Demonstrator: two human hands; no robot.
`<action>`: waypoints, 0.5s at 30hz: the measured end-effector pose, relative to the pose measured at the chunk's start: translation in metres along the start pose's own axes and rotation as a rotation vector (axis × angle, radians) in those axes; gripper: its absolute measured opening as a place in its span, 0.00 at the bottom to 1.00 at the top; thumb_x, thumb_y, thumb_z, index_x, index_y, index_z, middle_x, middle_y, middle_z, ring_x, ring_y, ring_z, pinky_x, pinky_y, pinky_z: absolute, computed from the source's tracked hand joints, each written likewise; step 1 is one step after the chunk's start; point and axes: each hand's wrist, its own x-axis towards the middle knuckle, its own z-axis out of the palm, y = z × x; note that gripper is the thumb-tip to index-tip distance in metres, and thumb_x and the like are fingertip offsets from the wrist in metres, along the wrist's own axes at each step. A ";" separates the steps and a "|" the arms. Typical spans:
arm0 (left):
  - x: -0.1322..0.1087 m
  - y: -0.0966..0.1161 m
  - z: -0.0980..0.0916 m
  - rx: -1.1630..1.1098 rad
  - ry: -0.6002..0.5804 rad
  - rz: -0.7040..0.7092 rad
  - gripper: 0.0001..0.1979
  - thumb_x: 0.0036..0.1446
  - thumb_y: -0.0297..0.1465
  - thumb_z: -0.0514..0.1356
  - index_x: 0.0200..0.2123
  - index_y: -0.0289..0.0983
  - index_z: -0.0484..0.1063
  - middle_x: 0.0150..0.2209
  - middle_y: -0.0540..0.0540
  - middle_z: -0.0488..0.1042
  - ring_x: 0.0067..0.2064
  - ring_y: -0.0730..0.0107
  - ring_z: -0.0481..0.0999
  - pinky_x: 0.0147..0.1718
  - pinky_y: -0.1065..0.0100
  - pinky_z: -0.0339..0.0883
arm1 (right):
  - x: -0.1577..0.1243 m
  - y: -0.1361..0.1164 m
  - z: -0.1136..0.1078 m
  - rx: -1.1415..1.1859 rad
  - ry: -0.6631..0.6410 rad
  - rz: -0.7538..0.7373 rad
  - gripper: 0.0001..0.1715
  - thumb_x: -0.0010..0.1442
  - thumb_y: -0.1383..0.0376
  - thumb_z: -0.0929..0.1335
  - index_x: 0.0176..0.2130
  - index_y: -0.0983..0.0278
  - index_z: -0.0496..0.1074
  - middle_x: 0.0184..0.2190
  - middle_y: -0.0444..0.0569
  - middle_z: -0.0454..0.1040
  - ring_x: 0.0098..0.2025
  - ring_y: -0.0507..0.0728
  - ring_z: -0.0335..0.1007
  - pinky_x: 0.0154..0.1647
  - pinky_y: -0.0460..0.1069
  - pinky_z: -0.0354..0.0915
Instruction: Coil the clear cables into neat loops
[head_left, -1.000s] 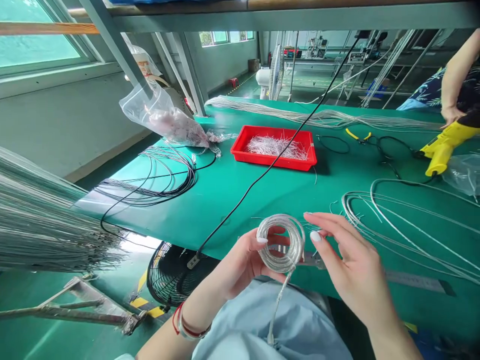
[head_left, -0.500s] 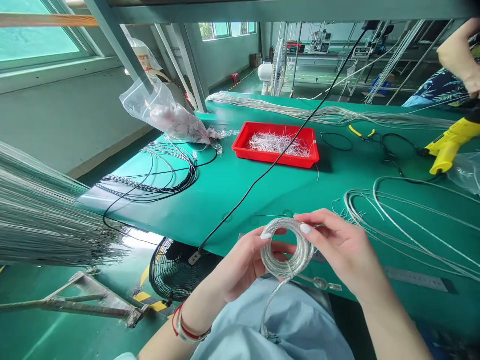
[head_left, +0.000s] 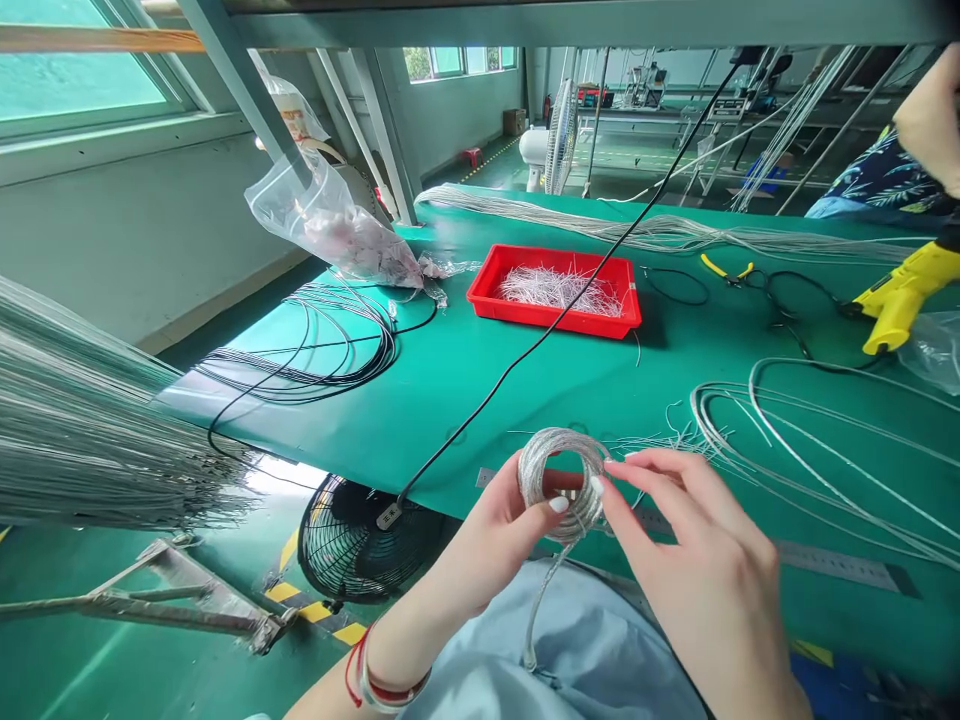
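Carefully, above the long green workbench (head_left: 600, 420), my left hand (head_left: 487, 545) cradles a coil of clear-sheathed silver wire (head_left: 561, 480), fingers curled under it, while my right hand (head_left: 697, 540) pinches its rim between thumb and fingertips. A slack grip could let the coil spring loose and tangle its dangling tail (head_left: 541, 610).

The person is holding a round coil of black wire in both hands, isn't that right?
Not quite: the coil is silvery, not black, as the head view shows. It is round and held in both hands, the left hand and the right hand, just as you said.
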 end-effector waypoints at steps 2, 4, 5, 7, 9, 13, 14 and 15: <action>0.000 -0.001 0.002 0.023 0.006 0.023 0.21 0.58 0.32 0.64 0.54 0.37 0.66 0.49 0.40 0.77 0.50 0.58 0.75 0.43 0.66 0.69 | 0.000 -0.003 0.002 -0.068 0.016 0.014 0.08 0.64 0.62 0.68 0.40 0.63 0.76 0.37 0.48 0.77 0.33 0.53 0.74 0.29 0.47 0.66; -0.001 -0.002 0.004 0.036 0.018 0.031 0.21 0.57 0.33 0.64 0.52 0.37 0.66 0.48 0.40 0.77 0.49 0.57 0.76 0.43 0.65 0.70 | -0.001 -0.005 0.003 -0.079 0.017 0.031 0.08 0.64 0.62 0.67 0.38 0.63 0.76 0.36 0.47 0.77 0.31 0.51 0.73 0.27 0.47 0.64; -0.001 -0.002 0.004 0.037 0.024 0.033 0.21 0.57 0.34 0.64 0.52 0.37 0.66 0.48 0.40 0.77 0.49 0.57 0.76 0.44 0.64 0.70 | -0.001 -0.005 0.003 -0.074 0.017 0.032 0.08 0.65 0.63 0.67 0.36 0.63 0.76 0.36 0.46 0.77 0.31 0.51 0.73 0.27 0.47 0.63; -0.001 -0.003 0.005 0.024 0.044 0.041 0.25 0.56 0.33 0.64 0.56 0.38 0.61 0.46 0.41 0.77 0.47 0.58 0.76 0.43 0.64 0.70 | -0.002 -0.006 0.004 -0.066 0.010 0.022 0.09 0.65 0.64 0.67 0.35 0.63 0.75 0.35 0.45 0.78 0.31 0.50 0.73 0.28 0.46 0.64; -0.001 -0.003 0.005 0.011 0.064 0.060 0.32 0.55 0.29 0.63 0.60 0.41 0.54 0.43 0.44 0.77 0.44 0.61 0.76 0.40 0.65 0.70 | -0.003 -0.006 0.005 -0.080 0.009 0.015 0.09 0.65 0.64 0.66 0.35 0.64 0.75 0.36 0.44 0.78 0.31 0.49 0.74 0.29 0.45 0.64; -0.002 -0.005 0.005 0.050 0.059 0.113 0.37 0.51 0.19 0.58 0.62 0.45 0.52 0.42 0.49 0.74 0.37 0.71 0.72 0.33 0.72 0.67 | -0.003 -0.008 0.010 -0.109 0.027 -0.001 0.08 0.64 0.65 0.67 0.34 0.66 0.73 0.35 0.44 0.77 0.32 0.48 0.74 0.29 0.43 0.64; -0.002 -0.005 0.005 0.063 0.054 0.127 0.36 0.51 0.18 0.57 0.62 0.45 0.53 0.42 0.49 0.74 0.37 0.72 0.71 0.33 0.73 0.67 | -0.003 -0.008 0.011 -0.116 0.037 -0.015 0.07 0.64 0.66 0.67 0.35 0.67 0.73 0.35 0.45 0.77 0.32 0.48 0.74 0.31 0.43 0.64; -0.002 -0.005 0.005 0.075 0.052 0.137 0.35 0.51 0.18 0.56 0.61 0.45 0.54 0.42 0.50 0.73 0.37 0.73 0.71 0.33 0.73 0.66 | -0.004 -0.008 0.011 -0.124 0.048 -0.030 0.06 0.64 0.67 0.68 0.35 0.67 0.73 0.35 0.45 0.77 0.33 0.48 0.74 0.32 0.43 0.65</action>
